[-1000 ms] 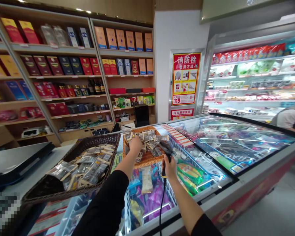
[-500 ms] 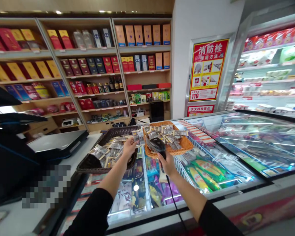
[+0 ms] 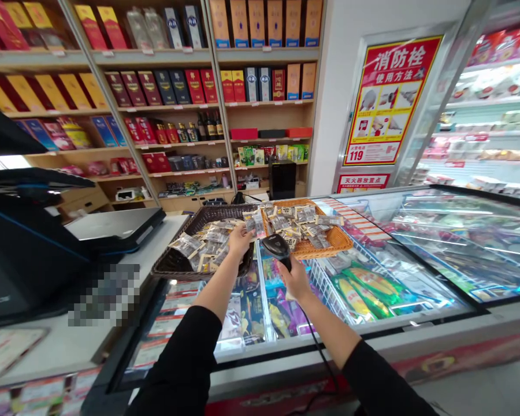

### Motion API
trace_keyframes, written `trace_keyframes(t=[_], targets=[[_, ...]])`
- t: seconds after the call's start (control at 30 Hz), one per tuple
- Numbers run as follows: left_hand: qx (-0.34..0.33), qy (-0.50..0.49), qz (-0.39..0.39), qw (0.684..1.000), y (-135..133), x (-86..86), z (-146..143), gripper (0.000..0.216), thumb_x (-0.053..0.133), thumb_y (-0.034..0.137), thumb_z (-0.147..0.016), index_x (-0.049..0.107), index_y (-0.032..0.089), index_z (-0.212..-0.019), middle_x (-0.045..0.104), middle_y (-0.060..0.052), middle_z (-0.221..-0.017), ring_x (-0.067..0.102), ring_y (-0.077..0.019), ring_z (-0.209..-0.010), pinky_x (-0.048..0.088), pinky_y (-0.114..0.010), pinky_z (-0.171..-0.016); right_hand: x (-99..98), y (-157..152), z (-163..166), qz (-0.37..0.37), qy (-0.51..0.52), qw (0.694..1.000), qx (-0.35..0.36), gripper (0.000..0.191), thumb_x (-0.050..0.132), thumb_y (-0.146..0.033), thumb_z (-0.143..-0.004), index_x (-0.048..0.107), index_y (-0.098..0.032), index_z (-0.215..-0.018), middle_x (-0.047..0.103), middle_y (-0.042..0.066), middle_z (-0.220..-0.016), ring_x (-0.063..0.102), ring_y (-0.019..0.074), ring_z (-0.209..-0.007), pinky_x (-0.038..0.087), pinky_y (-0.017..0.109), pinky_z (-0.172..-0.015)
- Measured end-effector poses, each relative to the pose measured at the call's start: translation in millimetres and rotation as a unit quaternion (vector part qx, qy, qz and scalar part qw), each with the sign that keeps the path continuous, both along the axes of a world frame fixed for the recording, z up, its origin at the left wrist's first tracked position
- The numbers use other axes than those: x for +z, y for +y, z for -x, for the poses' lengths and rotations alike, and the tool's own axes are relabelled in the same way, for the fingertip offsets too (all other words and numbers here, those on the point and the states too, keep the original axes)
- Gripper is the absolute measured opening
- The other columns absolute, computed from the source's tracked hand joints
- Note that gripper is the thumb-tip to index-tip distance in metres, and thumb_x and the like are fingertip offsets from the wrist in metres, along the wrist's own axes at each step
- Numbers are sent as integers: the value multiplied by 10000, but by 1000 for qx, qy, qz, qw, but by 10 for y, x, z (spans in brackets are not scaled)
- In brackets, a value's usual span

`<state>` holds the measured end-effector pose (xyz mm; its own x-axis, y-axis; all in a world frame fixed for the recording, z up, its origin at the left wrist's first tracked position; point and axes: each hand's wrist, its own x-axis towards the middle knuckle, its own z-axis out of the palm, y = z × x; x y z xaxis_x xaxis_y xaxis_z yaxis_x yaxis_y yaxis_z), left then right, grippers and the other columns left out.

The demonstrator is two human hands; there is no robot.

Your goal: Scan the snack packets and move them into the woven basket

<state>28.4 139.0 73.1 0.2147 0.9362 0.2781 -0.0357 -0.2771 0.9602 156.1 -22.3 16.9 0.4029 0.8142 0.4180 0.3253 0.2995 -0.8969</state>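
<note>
My left hand (image 3: 241, 240) is closed on a small clear snack packet (image 3: 253, 222), held above the gap between two baskets. A black barcode scanner (image 3: 276, 245) sits in my right hand (image 3: 295, 277), its head tilted toward the packet, its cord hanging down toward me. Under my left hand is the dark brown wicker basket (image 3: 162, 267), heaped with similar packets (image 3: 214, 240). Just beyond the scanner, the orange wicker basket (image 3: 340, 240) holds more of these packets (image 3: 305, 215).
Both baskets rest on the glass-topped freezer (image 3: 420, 254), with bagged food inside. A counter with a flat scale (image 3: 112, 222) and a dark machine (image 3: 30, 248) stands at left. Shelves of boxes (image 3: 260, 121) line the back; a red fire-hydrant sign (image 3: 392, 98) hangs at right.
The view has tilted down and turned slightly left. The scanner has drawn back a little from the orange basket, with its head toward the packet in my left hand, which stays held.
</note>
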Motion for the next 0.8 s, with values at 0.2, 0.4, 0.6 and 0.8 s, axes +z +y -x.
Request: trace_keyframes(t=[0.2,0.4,0.6,0.8], targets=[[10,29,3,1000,-29,45,12,252,655,186,-737,627,127,-981,748,-92,-966,697,-214,-936,524,-330,-887,-53,20,-11,-1,12,1000,8,264,585,-460,-831,605,-198,-813,495,-40,-460,493,156,-426,330,231,-409],[51,68,-32,996,-113,101,-9,312,610,188,-781,626,147,-1090,733,-88,-1033,680,-219,-987,518,-337,-893,-55,22,-14,-10,47,999,25,290,583,-497,-836,581,-207,-813,489,-60,-440,463,135,-368,346,229,-388],[282,143,-108,943,-272,381,362,541,523,319,-868,466,197,-1392,700,-81,-1108,657,-217,-980,488,-316,-882,-119,48,-146,-17,170,985,21,400,570,-614,-813,483,-233,-727,477,-73,-426,407,115,-306,337,230,-327],[346,422,-20,838,-379,474,918,521,607,343,-797,580,223,-1303,622,-163,-1225,519,-387,-1180,427,-482,-924,-127,55,-156,-1,183,983,13,409,582,-627,-799,478,-238,-723,497,-67,-437,428,125,-314,350,242,-325]])
